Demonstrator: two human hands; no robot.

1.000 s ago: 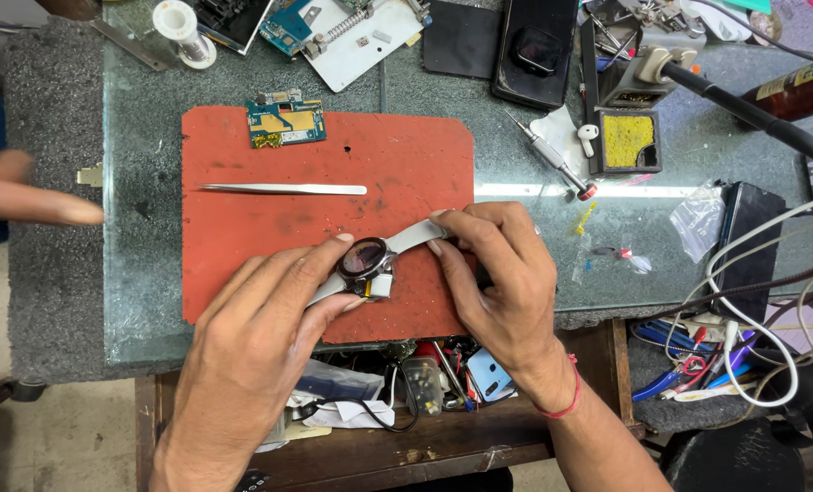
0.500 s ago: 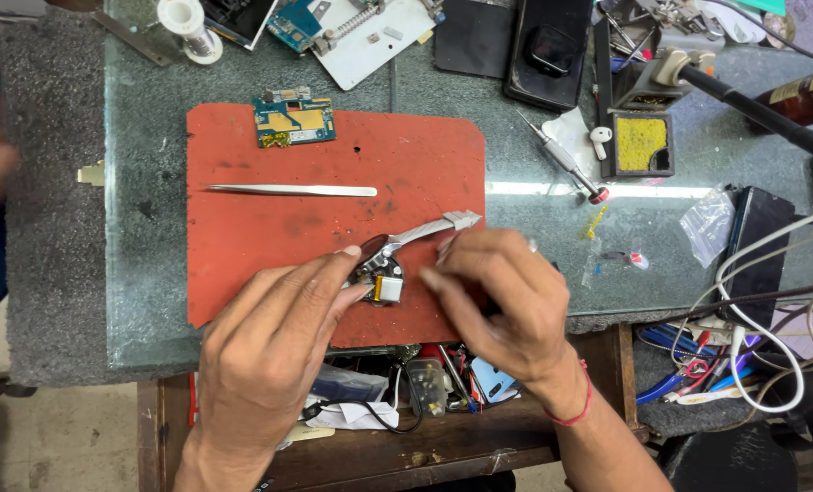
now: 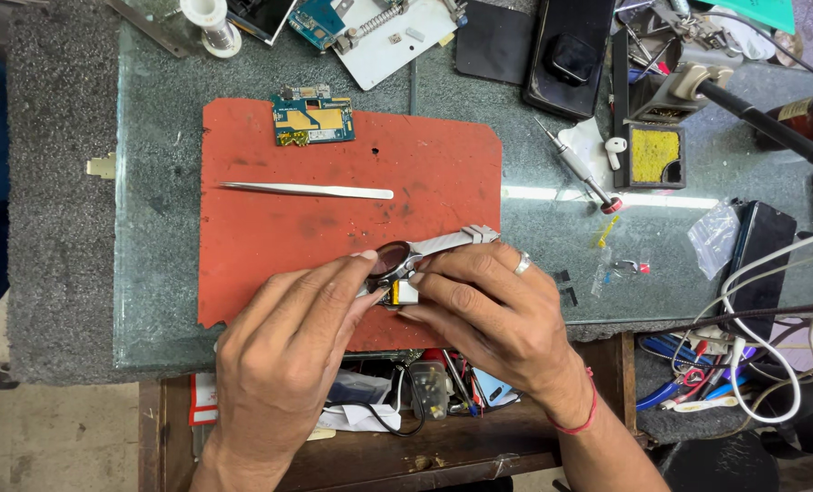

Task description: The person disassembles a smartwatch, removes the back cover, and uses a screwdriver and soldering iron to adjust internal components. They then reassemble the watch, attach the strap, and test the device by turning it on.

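Note:
A smartwatch [image 3: 396, 261] with a round dark face and a pale grey strap [image 3: 452, 240] lies opened on the red work mat [image 3: 270, 228]. My left hand [image 3: 288, 351] pinches its case from the left. My right hand [image 3: 488, 314], with a ring on one finger and a red thread at the wrist, grips it from the right, fingertips on a small yellow-and-white part [image 3: 405, 292] below the case. Both hands cover most of the watch body.
Metal tweezers [image 3: 308, 190] and a blue circuit board [image 3: 313, 119] lie farther back on the mat. A screwdriver [image 3: 572, 166], an earbud [image 3: 615, 146], a yellow sponge holder [image 3: 654, 155], phones and cables crowd the right side. An open drawer [image 3: 406, 392] of small parts sits below the hands.
My hands have closed in on the watch and the right hand's fingers now cover more of the strap. The person's hand at the left edge is out of view.

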